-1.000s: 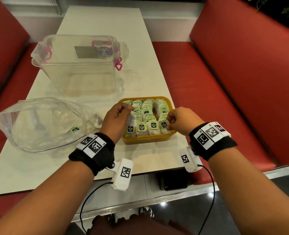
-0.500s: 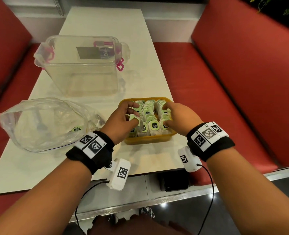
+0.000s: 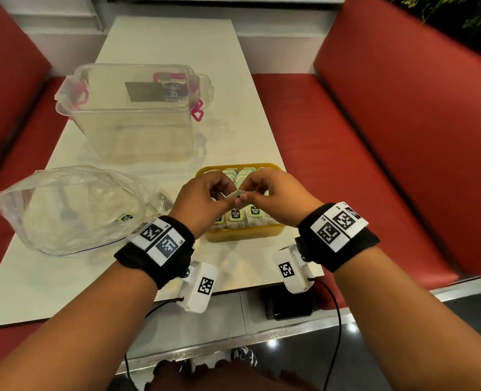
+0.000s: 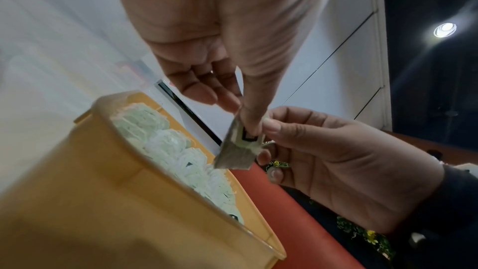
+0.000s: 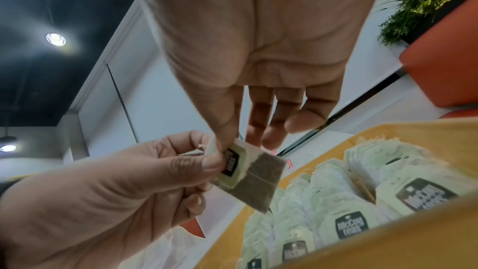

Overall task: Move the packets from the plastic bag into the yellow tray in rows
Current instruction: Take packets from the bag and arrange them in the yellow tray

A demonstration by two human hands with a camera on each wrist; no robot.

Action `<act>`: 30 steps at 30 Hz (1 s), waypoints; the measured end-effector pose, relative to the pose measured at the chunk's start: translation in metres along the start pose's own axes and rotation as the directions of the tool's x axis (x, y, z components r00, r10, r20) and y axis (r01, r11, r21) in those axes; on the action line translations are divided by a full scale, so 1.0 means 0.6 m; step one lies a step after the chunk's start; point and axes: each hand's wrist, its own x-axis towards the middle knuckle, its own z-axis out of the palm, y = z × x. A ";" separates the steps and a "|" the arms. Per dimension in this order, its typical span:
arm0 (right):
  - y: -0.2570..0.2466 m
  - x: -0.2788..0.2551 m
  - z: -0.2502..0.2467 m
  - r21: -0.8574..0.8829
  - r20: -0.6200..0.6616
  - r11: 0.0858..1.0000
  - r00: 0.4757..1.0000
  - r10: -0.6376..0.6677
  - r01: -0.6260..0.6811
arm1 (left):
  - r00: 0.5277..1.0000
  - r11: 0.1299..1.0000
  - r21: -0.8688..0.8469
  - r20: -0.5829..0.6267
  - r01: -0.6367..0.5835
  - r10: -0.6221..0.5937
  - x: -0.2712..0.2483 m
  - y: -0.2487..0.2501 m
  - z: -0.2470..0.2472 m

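Together, left hand and right hand pinching one packet.

"McCoy teas" is printed in pale letters on the dark badge of the green tags fixed to the packets standing in rows in the yellow tray; in the head view the same wording can be made out on the front-row tags. On the single packet pinched between the left hand and the right hand, only "teas" is legible on the tag, the rest being covered by a thumb. A tag of the same kind is seen inside the plastic bag, its lettering too small to be read. Square black-and-white coded markers are carried on both wristbands.
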 end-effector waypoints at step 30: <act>0.053 -0.001 -0.019 0.267 -0.168 0.952 0.966 0.197 -0.148 | 0.995 0.965 0.258 -0.093 0.052 -0.029 -0.007 -0.029 0.014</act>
